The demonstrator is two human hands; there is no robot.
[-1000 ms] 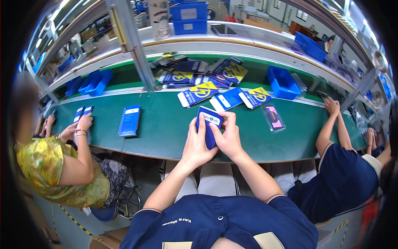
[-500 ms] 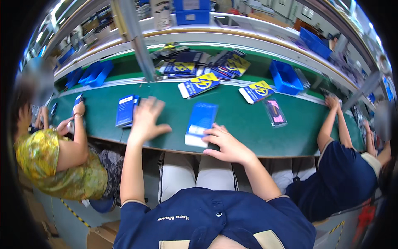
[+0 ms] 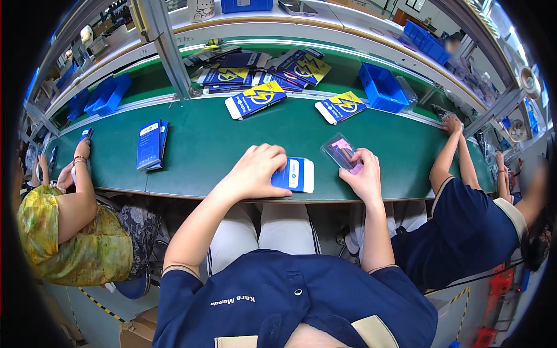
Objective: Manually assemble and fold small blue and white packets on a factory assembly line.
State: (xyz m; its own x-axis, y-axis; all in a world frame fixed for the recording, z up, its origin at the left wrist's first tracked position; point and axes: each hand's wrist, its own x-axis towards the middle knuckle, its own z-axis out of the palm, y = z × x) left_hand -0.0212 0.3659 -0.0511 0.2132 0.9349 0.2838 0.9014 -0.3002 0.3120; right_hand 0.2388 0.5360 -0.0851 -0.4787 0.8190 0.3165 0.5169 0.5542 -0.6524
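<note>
Near the table's front edge, my left hand [image 3: 255, 173] is closed around one end of a flat blue cardboard box [image 3: 295, 175] with a white end flap. The box lies on its side, its flap end pointing right. To its right, my right hand [image 3: 365, 177] pinches the lower corner of a clear plastic tray [image 3: 335, 149] holding pink and dark pieces. The tray is tilted and apart from the blue box. Farther left, a small stack of blue boxes [image 3: 149, 145] rests on the green table [image 3: 203, 139].
Two blue-and-yellow boxes [image 3: 255, 101] [image 3: 341, 108] lie beyond my hands, before a heap of similar boxes [image 3: 232, 75]. Blue bins [image 3: 383, 87] [image 3: 109, 95] stand along the back. A metal post [image 3: 165, 58] rises at back left. Co-workers sit on both sides.
My left hand has moved right from beside the stack onto the blue box, which is now turned with its white flap to the right. My right hand has left the box and taken hold of the plastic tray.
</note>
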